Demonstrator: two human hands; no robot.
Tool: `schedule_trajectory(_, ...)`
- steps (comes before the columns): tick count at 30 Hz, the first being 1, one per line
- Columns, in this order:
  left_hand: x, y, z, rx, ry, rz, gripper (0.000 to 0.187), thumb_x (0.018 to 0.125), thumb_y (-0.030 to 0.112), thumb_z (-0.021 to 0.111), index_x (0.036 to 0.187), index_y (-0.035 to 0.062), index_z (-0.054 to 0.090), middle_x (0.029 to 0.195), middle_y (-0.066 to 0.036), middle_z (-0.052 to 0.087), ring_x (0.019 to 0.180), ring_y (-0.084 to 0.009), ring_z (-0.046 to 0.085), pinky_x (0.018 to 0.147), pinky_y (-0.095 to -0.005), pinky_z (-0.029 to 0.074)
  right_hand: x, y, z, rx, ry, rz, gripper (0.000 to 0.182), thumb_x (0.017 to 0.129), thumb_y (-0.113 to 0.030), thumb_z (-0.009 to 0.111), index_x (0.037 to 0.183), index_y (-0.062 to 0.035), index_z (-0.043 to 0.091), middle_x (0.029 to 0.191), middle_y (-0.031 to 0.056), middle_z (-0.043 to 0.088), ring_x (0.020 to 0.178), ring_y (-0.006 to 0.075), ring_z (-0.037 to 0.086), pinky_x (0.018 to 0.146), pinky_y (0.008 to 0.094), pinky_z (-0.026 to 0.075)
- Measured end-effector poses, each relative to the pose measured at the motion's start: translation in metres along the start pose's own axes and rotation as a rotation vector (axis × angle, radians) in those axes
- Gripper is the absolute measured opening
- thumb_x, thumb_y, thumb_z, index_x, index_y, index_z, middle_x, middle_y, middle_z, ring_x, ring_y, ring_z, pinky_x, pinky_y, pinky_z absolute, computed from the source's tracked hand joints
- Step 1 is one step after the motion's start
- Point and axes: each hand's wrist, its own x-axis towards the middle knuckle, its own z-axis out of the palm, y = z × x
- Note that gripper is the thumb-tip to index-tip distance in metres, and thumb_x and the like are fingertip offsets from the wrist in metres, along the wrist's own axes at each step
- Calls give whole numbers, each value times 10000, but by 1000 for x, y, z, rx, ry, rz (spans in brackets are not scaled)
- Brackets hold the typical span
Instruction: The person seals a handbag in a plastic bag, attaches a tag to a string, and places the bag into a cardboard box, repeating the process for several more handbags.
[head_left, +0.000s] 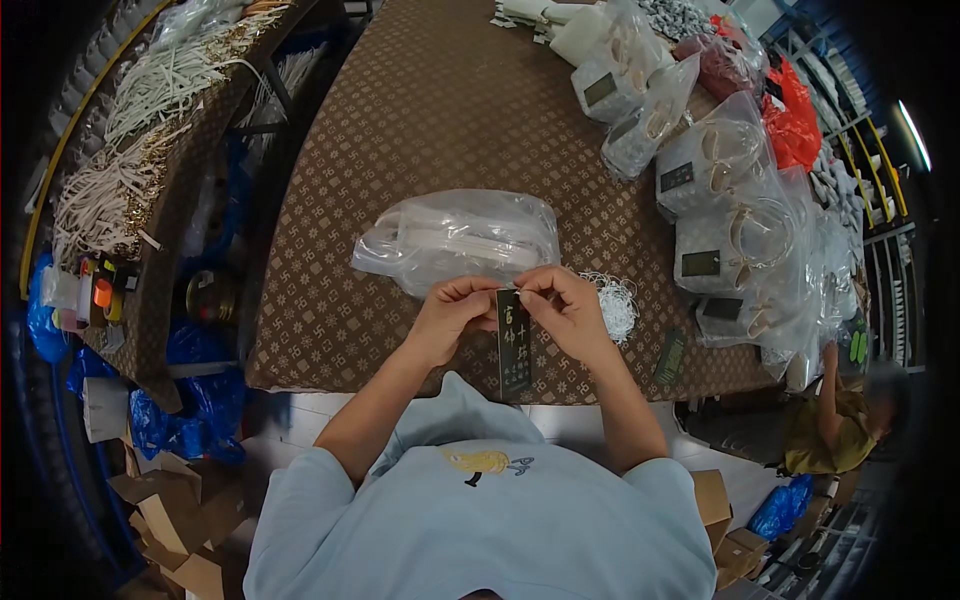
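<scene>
A dark green hang tag (pixel 514 350) with gold lettering hangs upright in front of me at the table's near edge. My left hand (pixel 452 318) pinches its upper left corner, and my right hand (pixel 566 312) pinches the top at the right, fingers closed. Just beyond my hands lies a clear plastic bag (pixel 455 215) with a whitish item inside, its kind blurred by the film. To the right of my right hand sits a small heap of white tag strings (pixel 616 308). Farther right, more dark green tags (pixel 670 357) lie on the brown patterned cloth.
Along the table's right side stand several plastic-wrapped handbags (pixel 700 262) with dark tags, near a red plastic bag (pixel 792 115). At left, a side table (pixel 185 190) bears bundles of pale straps (pixel 108 205). Cardboard boxes (pixel 175 520) sit on the floor. Another person (pixel 835 425) is at right.
</scene>
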Motion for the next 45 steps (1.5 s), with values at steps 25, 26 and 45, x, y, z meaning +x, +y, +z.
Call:
schedule_trajectory(25, 3, -3, 1, 293, -20, 144, 174, 889, 105, 577, 1021, -1, 617, 902, -19, 629, 793, -79, 567, 739, -220, 474, 3, 6, -4, -102, -51, 52, 136, 768, -135, 663, 860, -39, 634, 726, 58, 587, 622, 120, 562, 553, 232, 424)
schedule_trajectory(26, 3, -2, 2, 216, -40, 81, 177, 890, 112, 575, 1022, -1, 613, 895, -16, 627, 790, -81, 566, 737, -222, 474, 4, 8, -5, -101, -51, 52, 136, 768, -135, 663, 860, -39, 634, 726, 58, 587, 622, 120, 562, 553, 232, 424)
schedule_trajectory(45, 3, -2, 5, 251, -52, 106, 184, 897, 144, 576, 1015, 9, 614, 892, -13, 624, 786, -77, 554, 750, -221, 454, 7, -4, -1, -77, -54, 186, 119, 738, -95, 674, 807, -10, 627, 643, 25, 609, 551, 44, 517, 514, 220, 432)
